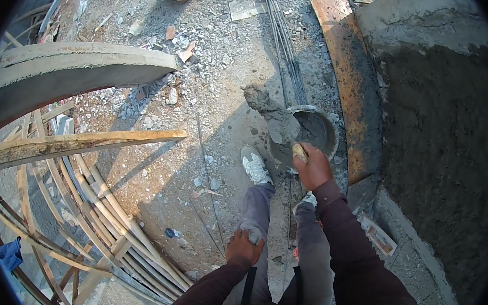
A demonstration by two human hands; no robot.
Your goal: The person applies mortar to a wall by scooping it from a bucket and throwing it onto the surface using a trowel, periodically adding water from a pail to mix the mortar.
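My right hand [314, 168] is closed around the light wooden handle of a trowel [299, 152]. The trowel's blade lies over a round bucket [334, 139], coated in wet grey mortar. A lump of mortar [258, 98] reaches out past the bucket's far left rim; whether it sits on the blade tip is unclear. More wet mortar [314, 128] shows inside the bucket. Down on my left knee rests my left hand [244, 249], its fingers spread over the trouser cloth with no tool in them.
On the right stands a wall [445, 135] with dark wet plaster, and a rusty board [344, 74] lies along its foot. Thin steel rods [284, 44] run beyond the bucket. Leftward are a wooden beam [81, 143], a concrete edge [85, 59] and stacked poles [116, 216]. Rubble covers the ground.
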